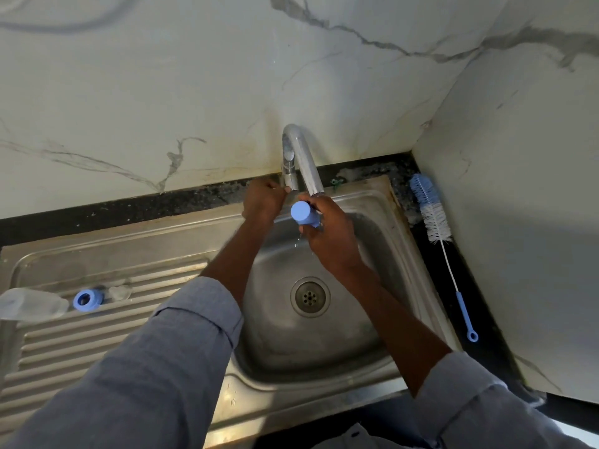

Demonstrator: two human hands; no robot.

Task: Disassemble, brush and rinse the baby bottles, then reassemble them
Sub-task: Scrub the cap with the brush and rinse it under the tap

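Right hand [327, 234] grips blue cap [304, 214] — under faucet [299, 157].

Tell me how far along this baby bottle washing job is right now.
Disassembly looks done: the clear bottle body, blue collar ring and clear nipple lie apart on the drainboard. In hand: the right hand holds the blue cap under the spout, drops falling, while the left hand is at the faucet base. Left: reassembly. The bottle brush lies on the counter.

Clear bottle [30, 307] blurred, cut off at left edge.
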